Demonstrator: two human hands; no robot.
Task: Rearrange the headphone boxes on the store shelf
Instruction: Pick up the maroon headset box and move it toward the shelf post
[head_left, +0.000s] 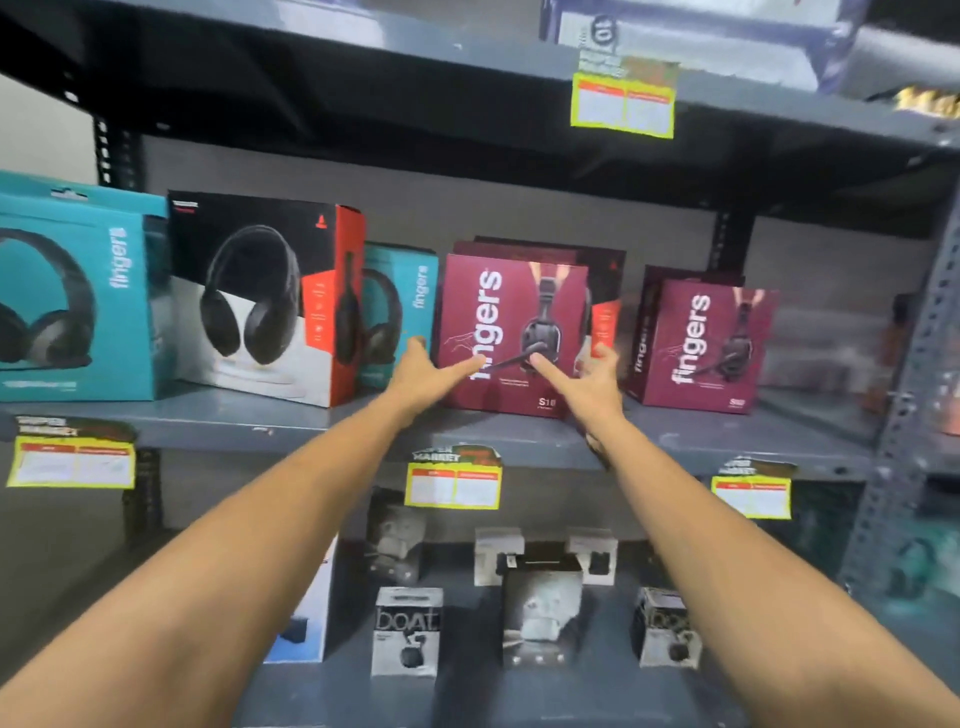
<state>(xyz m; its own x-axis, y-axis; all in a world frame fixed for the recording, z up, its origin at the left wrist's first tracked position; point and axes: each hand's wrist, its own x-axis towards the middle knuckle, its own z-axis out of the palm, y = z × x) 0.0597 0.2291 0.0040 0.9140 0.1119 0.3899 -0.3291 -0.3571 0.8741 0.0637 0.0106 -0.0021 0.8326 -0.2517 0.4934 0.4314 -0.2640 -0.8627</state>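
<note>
On the middle shelf (701, 439) a maroon "fingers" headphone box (506, 306) stands upright at the centre. My left hand (428, 374) is at its lower left edge, thumb up beside the box and a finger lying across its front. My right hand (589, 382) mirrors it at the lower right edge. Both hands have spread fingers and touch the box without closing on it. A second maroon box (701, 345) stands to the right. At the left stand a large teal box (72, 293), a black-and-orange box (265, 296) and a smaller teal box (400, 312).
More dark boxes stand behind the centre maroon box (602, 270). Yellow price tags (453, 486) hang from the shelf edges. The lower shelf holds several small earbud boxes (407, 631). A perforated metal upright (914, 389) bounds the shelf on the right.
</note>
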